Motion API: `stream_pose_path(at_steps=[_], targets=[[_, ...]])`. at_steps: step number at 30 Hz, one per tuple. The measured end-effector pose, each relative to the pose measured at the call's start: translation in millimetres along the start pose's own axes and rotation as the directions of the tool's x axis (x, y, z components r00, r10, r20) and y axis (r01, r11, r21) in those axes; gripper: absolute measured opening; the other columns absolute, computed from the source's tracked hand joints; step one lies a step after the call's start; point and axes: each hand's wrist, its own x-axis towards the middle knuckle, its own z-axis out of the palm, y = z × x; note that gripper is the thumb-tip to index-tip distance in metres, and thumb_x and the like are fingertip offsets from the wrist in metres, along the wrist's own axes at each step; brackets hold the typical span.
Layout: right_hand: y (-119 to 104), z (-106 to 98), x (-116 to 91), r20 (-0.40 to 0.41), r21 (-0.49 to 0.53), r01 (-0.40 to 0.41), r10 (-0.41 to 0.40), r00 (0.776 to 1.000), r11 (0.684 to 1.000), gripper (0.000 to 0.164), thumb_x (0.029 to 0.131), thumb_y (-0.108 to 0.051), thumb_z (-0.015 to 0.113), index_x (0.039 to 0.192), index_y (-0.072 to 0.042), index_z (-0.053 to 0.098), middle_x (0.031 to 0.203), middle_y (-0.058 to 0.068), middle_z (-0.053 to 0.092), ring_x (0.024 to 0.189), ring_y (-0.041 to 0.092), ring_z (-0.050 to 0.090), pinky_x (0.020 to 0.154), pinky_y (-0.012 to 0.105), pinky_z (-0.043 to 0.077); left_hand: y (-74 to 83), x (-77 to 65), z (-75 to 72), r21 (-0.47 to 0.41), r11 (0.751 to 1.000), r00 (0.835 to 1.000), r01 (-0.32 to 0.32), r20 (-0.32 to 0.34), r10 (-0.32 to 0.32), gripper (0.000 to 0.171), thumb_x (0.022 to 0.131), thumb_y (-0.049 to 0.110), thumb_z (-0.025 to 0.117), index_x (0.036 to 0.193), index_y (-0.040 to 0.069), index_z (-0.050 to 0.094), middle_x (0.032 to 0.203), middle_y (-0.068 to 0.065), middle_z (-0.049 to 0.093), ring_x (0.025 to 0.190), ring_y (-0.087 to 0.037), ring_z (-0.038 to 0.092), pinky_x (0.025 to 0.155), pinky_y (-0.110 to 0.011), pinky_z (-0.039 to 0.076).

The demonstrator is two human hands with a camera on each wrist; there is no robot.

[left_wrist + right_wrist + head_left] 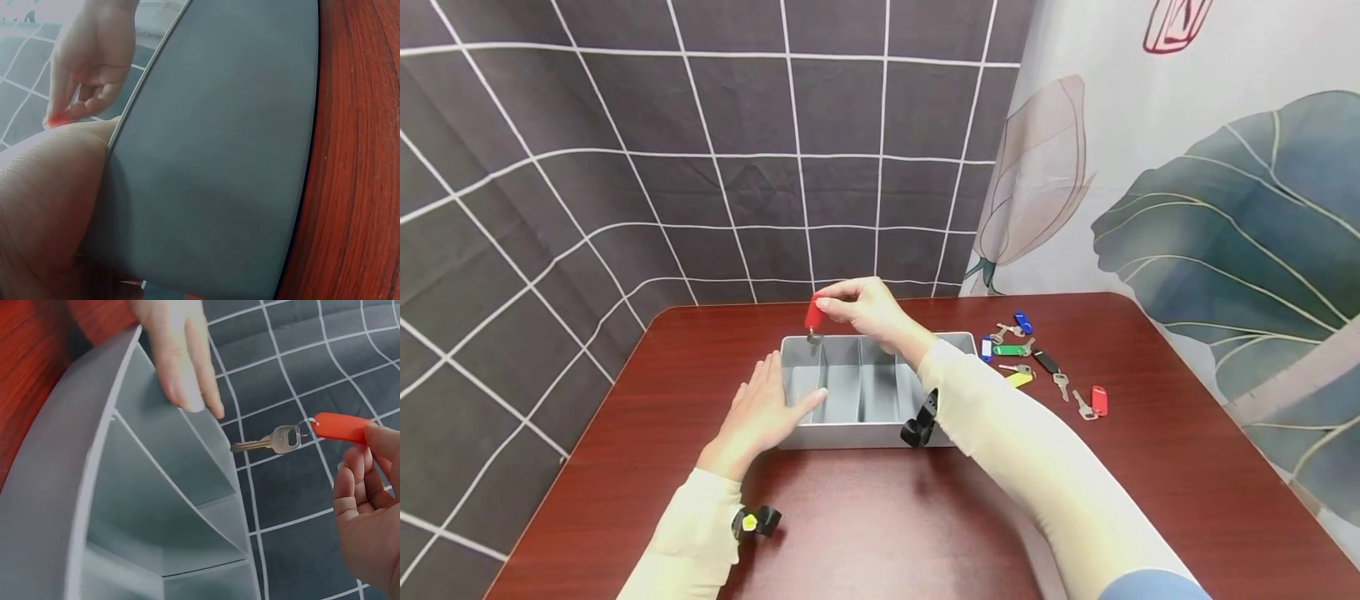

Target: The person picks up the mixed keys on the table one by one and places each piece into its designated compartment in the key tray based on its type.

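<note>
My right hand (874, 310) pinches a red key tag (340, 427) between thumb and fingers. A silver key (275, 441) hangs from its ring, over the leftmost compartment of a grey divided box (865, 436). My left hand (762, 410) rests at the left end of that box, fingers straight along the outside and thumb over the front rim. In the left wrist view, the front wall of the box (212, 137) fills the middle, with the left thumb at its rim.
Right of the box lie several tagged keys, with blue (1023, 322), green (1009, 351), black (1045, 361), yellow (1019, 379) and red (1099, 401) tags. The dark red table (880, 508) meets a gridded grey curtain (737, 192) at the back.
</note>
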Motion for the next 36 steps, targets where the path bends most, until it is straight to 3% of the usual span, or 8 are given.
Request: stream_pose_path(at_steps=[5,16,21,25,32,36], targets=[[11,8,1,0.024,0.042,-0.043,0.042,0.999,0.998,0.020,0.085,-0.007,0.072,0.104,-0.001,0.074,0.091,0.006,0.073,0.076,0.012,0.064,0.073,0.028,0.056,-0.4,0.4,1.6,0.007,1.000,1.000,0.001,-0.003,-0.001,0.114,0.081,0.079,0.042,0.151,-0.005,0.011,0.156,-0.025,0.017,0.143,-0.042,0.015,0.110,-0.062,0.017],[32,15,1,0.023,0.043,-0.116,0.115,0.993,0.992,0.021,0.086,-0.011,0.073,0.105,-0.002,0.074,0.098,0.007,0.073,0.085,0.017,0.069,0.086,0.039,0.054,-1.8,0.1,4.4,0.006,1.000,1.000,0.011,0.000,-0.011,0.114,0.081,0.079,0.043,0.152,-0.004,0.010,0.156,-0.024,0.016,0.143,-0.042,0.015,0.110,-0.062,0.017],[42,15,1,0.003,0.029,-0.159,0.159,0.987,0.987,0.021,0.086,-0.012,0.073,0.105,-0.004,0.074,0.098,0.004,0.073,0.093,0.028,0.069,0.083,0.033,0.055,-0.7,1.3,4.8,0.007,1.000,1.000,0.004,-0.005,-0.004,0.114,0.080,0.080,0.043,0.152,-0.003,0.010,0.156,-0.023,0.017,0.143,-0.041,0.016,0.110,-0.062,0.018],[47,15,1,0.010,0.001,-0.175,0.175,0.985,0.985,0.020,0.086,-0.014,0.073,0.104,-0.006,0.075,0.096,0.003,0.073,0.098,0.038,0.066,0.085,0.041,0.054,-0.4,2.2,3.8,0.010,1.000,1.000,0.003,-0.013,-0.002,0.114,0.081,0.079,0.044,0.152,-0.003,0.010,0.156,-0.024,0.018,0.143,-0.041,0.017,0.110,-0.062,0.019],[52,16,3,0.028,-0.083,-0.174,0.177,0.984,0.981,0.019,0.083,-0.017,0.076,0.101,-0.010,0.077,0.093,-0.001,0.073,0.080,0.010,0.062,0.069,0.028,0.049,-1.4,2.0,1.8,0.008,1.000,1.000,0.004,-0.018,-0.004,0.113,0.081,0.078,0.045,0.152,-0.004,0.010,0.156,-0.025,0.019,0.143,-0.042,0.017,0.110,-0.062,0.019],[55,16,4,0.048,-0.123,-0.149,0.156,0.987,0.981,0.019,0.083,-0.017,0.077,0.100,-0.010,0.077,0.093,-0.002,0.073,0.080,0.007,0.062,0.069,0.025,0.049,-0.6,1.9,1.5,-0.001,1.000,1.000,0.005,-0.022,-0.005,0.112,0.081,0.077,0.046,0.152,-0.003,0.011,0.156,-0.024,0.019,0.143,-0.041,0.017,0.110,-0.062,0.019]])
